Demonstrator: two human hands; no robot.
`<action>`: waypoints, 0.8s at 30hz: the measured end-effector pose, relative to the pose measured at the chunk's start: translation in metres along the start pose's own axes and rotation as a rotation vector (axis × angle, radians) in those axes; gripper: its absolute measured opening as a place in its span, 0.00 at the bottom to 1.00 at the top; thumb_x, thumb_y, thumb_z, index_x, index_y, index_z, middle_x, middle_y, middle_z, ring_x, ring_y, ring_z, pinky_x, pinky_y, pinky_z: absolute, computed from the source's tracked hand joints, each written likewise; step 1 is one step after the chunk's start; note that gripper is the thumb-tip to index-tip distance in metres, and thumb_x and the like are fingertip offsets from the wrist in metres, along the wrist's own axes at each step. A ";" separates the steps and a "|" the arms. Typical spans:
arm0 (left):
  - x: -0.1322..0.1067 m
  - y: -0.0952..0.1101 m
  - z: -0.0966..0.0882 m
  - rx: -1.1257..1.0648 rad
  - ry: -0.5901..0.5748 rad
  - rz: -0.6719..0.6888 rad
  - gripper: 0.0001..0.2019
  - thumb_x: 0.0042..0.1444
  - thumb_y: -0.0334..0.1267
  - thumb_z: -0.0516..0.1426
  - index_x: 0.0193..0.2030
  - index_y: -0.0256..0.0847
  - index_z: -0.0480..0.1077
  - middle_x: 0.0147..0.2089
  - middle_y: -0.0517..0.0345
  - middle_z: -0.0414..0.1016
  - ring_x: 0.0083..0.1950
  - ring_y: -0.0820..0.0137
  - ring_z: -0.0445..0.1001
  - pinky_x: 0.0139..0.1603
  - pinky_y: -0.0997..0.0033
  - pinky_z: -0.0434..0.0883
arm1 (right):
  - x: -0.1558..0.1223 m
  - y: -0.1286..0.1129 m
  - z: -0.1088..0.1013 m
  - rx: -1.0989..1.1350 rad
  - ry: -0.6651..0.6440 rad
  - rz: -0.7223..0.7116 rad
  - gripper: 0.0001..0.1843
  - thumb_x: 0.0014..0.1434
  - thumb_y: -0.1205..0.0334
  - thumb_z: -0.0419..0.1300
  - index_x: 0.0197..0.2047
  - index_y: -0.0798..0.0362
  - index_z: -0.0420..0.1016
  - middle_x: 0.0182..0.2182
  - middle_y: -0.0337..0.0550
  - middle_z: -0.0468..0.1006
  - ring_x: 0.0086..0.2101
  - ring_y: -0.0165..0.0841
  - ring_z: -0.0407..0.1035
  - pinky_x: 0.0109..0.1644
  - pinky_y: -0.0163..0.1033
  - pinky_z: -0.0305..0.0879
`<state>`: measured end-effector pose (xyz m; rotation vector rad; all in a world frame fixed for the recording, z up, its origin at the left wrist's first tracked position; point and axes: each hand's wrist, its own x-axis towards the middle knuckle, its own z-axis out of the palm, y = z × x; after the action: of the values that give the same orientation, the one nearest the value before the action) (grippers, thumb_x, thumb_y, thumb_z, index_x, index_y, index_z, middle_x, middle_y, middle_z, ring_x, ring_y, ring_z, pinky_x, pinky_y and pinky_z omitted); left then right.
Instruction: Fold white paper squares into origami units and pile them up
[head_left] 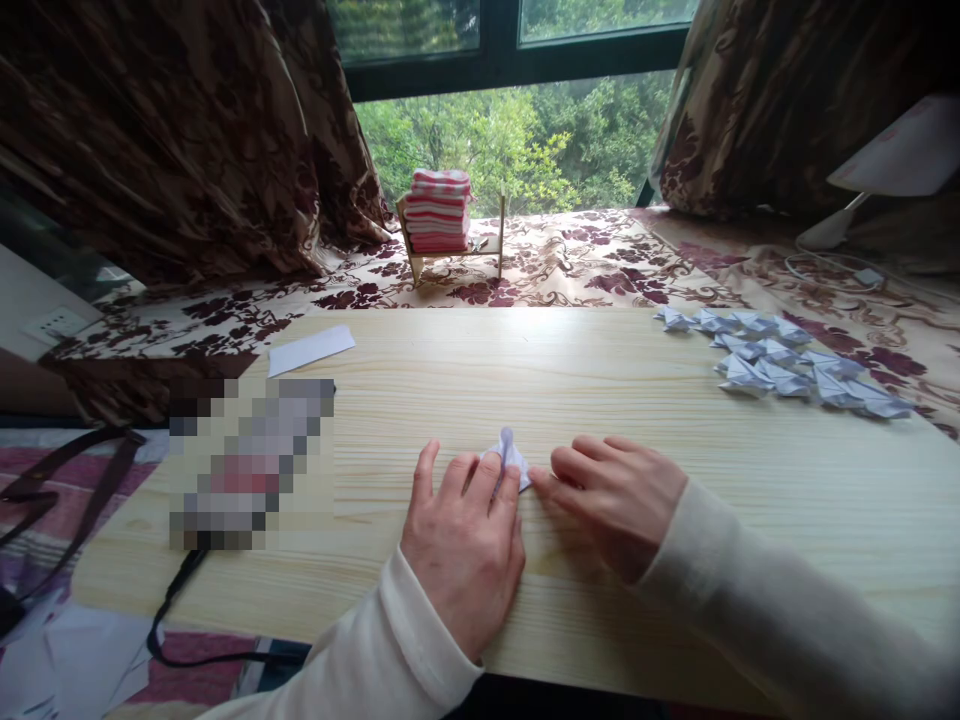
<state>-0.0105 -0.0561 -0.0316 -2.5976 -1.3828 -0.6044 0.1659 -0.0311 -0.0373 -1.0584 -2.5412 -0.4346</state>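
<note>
A small folded piece of white paper [516, 458] lies on the wooden table, partly hidden under my fingers. My left hand [465, 525] rests on it with fingers spread, the fingertips pressing its left and near side. Along the middle of the paper runs a narrow purplish strip with a rounded end [507, 437]; I cannot make out what it is. At the paper's right corner is my right hand [619, 490], its index fingertip touching the edge and the other fingers curled in. Whether the right thumb pinches the paper is hidden.
Several folded white paper pieces [780, 360] sit in rows at the table's [450, 350] far right. A flat paper strip [311, 350] lies far left, near a pixelated object [251, 465] with a black strap. Behind stand a small rack [417, 262] with folded striped cloths [439, 212] and a lamp [896, 150].
</note>
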 end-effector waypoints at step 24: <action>0.005 -0.037 -0.001 -0.031 -0.082 0.123 0.18 0.54 0.30 0.49 0.50 0.41 0.69 0.46 0.53 0.72 0.48 0.61 0.67 0.61 0.42 0.49 | 0.003 0.019 0.022 0.204 0.060 -0.001 0.15 0.54 0.71 0.50 0.39 0.50 0.76 0.26 0.43 0.69 0.27 0.33 0.55 0.30 0.37 0.52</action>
<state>-0.0389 -0.0316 -0.0307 -2.7356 -1.2339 -0.5105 0.1734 -0.0069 -0.0528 -0.9548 -2.4709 -0.1979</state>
